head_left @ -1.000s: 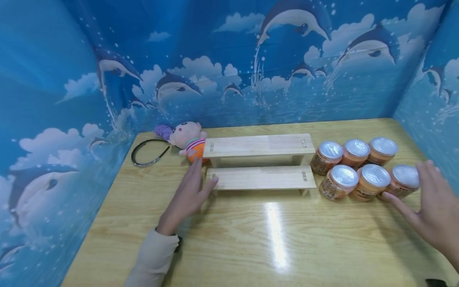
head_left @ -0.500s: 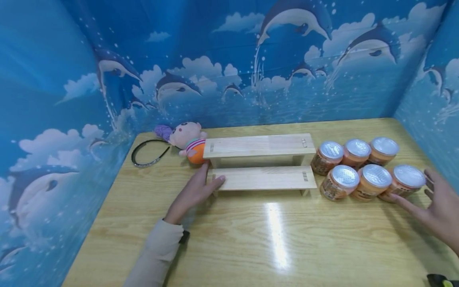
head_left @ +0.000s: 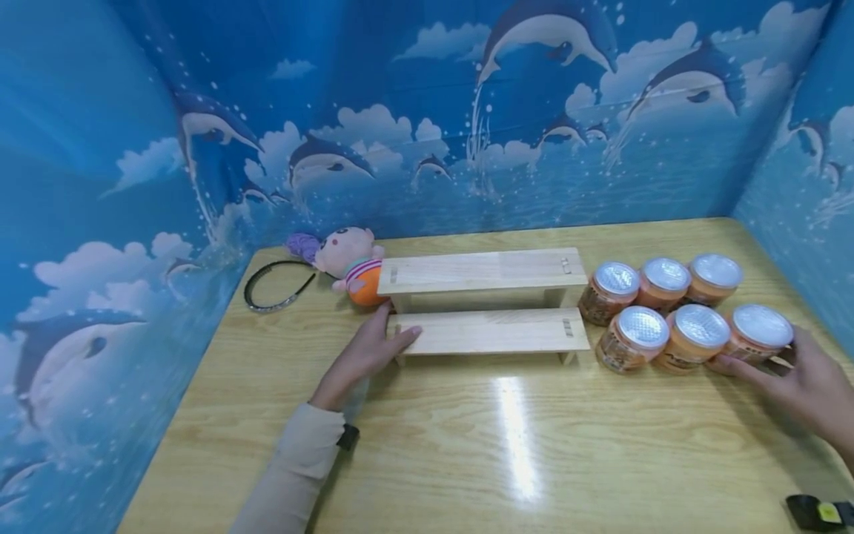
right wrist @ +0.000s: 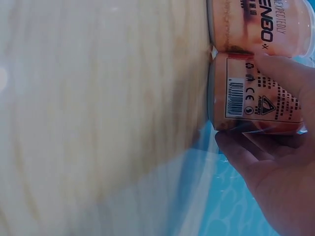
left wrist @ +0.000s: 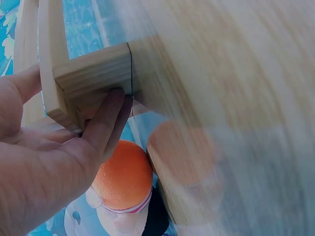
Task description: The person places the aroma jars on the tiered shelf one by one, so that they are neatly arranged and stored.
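A two-step wooden shelf stands mid-table, with a lower step (head_left: 490,331) (left wrist: 93,73) and an upper step (head_left: 480,271). My left hand (head_left: 367,352) (left wrist: 49,167) grips the lower step's left end, thumb on the plank and fingers against its end leg. Several orange jars with silver lids (head_left: 640,297) stand in two rows to the right of the shelf. My right hand (head_left: 800,378) (right wrist: 275,177) grips the rightmost front jar (head_left: 760,330) (right wrist: 256,93), fingers and thumb on its sides. That jar touches its neighbour (right wrist: 261,24).
A pink plush doll (head_left: 350,259) (left wrist: 123,182) lies against the upper step's left end, with a black headband (head_left: 276,285) beyond it. Blue dolphin-print walls enclose the wooden table (head_left: 467,445) on three sides. A small black object (head_left: 817,512) sits at the front right corner.
My left hand slid forward and took hold of the lower step's left end. My right hand came down from above the jars and closed around the rightmost front jar.
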### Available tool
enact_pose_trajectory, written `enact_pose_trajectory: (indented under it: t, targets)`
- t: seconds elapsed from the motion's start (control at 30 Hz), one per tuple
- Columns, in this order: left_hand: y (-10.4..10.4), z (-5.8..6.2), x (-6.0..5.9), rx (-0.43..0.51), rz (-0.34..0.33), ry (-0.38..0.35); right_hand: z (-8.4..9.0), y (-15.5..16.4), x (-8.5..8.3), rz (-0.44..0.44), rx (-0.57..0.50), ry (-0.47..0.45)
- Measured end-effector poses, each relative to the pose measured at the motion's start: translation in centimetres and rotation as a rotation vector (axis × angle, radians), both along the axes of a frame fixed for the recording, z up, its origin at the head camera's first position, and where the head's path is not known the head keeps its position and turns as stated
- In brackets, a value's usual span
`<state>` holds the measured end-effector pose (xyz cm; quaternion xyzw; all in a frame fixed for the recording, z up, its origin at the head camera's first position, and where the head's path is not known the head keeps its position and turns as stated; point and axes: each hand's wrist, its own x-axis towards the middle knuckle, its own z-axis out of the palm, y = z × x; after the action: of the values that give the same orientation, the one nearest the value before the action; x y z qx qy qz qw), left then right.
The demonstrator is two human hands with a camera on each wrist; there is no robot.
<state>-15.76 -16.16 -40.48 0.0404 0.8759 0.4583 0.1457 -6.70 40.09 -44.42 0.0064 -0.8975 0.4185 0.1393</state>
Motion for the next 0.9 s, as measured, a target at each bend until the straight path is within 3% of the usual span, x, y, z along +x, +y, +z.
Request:
enact_pose_trajectory:
  t: [0.33, 0.57, 0.67, 0.9]
  targets:
    - [0.0, 0.3, 0.1, 0.019, -0.012, 0.011, 0.5, -0.1, -0.1, 0.008, -0.019, -0.008]
    - [0.0, 0.5, 0.2, 0.032, -0.011, -0.008, 1.6, 0.5, -0.1, 0.041, -0.042, 0.036]
    - [0.0, 0.5, 0.2, 0.041, -0.016, -0.003, 2.4, 0.6, -0.1, 0.001, -0.064, 0.075]
    - [-0.2, 0.1, 0.1, 0.098, -0.045, 0.004, 3.4, 1.9, -0.8, -0.192, -0.134, 0.129]
